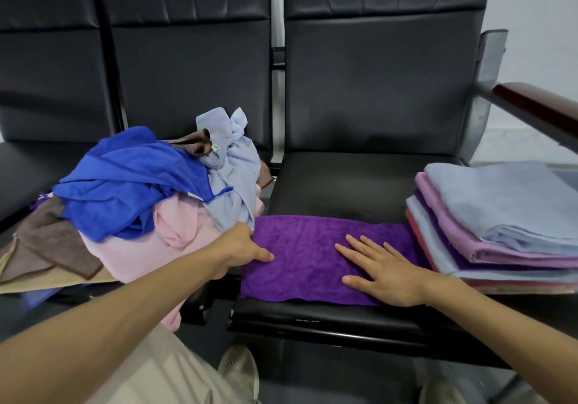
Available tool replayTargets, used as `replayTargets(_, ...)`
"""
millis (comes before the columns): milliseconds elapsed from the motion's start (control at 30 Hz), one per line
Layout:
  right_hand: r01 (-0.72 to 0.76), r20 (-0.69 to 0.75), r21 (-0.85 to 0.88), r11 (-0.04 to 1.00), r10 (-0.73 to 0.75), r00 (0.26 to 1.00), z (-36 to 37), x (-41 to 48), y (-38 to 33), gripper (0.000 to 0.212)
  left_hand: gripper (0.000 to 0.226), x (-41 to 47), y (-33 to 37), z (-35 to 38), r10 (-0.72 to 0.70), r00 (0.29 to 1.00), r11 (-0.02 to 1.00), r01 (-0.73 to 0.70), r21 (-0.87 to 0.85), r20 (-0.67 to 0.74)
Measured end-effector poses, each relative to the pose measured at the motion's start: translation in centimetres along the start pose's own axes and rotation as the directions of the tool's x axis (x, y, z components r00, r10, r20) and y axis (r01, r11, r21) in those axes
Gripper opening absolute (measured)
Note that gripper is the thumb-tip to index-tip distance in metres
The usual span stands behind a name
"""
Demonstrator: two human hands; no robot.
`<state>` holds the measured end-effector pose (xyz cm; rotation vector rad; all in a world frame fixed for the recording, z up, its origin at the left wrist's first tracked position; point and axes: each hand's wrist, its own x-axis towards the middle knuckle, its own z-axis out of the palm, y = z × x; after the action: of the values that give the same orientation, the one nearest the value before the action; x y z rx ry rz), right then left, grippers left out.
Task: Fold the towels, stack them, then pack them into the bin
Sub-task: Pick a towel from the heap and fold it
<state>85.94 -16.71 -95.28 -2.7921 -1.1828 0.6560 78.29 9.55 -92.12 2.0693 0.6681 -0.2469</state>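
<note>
A purple towel [309,253] lies folded into a long strip across the front of the black seat [344,184]. My left hand [242,247] holds its left end, thumb on top and fingers hidden under the edge. My right hand [381,267] lies flat on the strip's right half, fingers spread. To the right, a stack of folded towels [500,222] in light blue, lilac, purple and pink rests on the seat's edge. On the left seat sits a heap of unfolded towels [150,197]: blue, pink, light blue, brown. No bin is in view.
Black padded seat backs [375,75] rise behind. A dark red armrest [538,106] juts out at the right, above the folded stack. My knee in beige trousers [162,372] and a pale shoe [239,372] are below the seat's front edge.
</note>
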Motion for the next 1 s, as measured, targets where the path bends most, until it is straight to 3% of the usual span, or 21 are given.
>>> replayTargets(167,0.005,-0.011,0.025,1.0,-0.005,1.0,0.1,-0.1,-0.3,0.1,0.041,-0.1,0.4,-0.4,-0.089,0.994,0.982,0.098,-0.161,0.061)
replayTargets(400,-0.019,-0.023,0.018,1.0,0.019,1.0,0.3,0.0,-0.8,0.101,0.02,-0.1,1.2,-0.2,0.03,0.997,0.967,-0.011,-0.256,0.072)
replayTargets(533,-0.031,-0.04,0.008,0.999,0.032,0.999,0.1,0.0,-1.5,0.103,0.026,-0.1,1.5,-0.6,0.08,0.996,0.915,-0.053,-0.401,0.05)
replayTargets(833,-0.019,-0.048,0.051,0.999,0.021,0.999,0.2,0.0,-2.7,0.104,0.022,-0.8,1.2,-1.3,0.081,0.996,0.902,-0.065,-0.426,0.021)
replayTargets(1000,0.027,-0.078,0.061,0.998,-0.022,0.997,0.6,0.7,-4.2,0.096,0.024,-1.4,2.3,-1.7,0.114,0.992,0.845,-0.127,-0.519,-0.057)
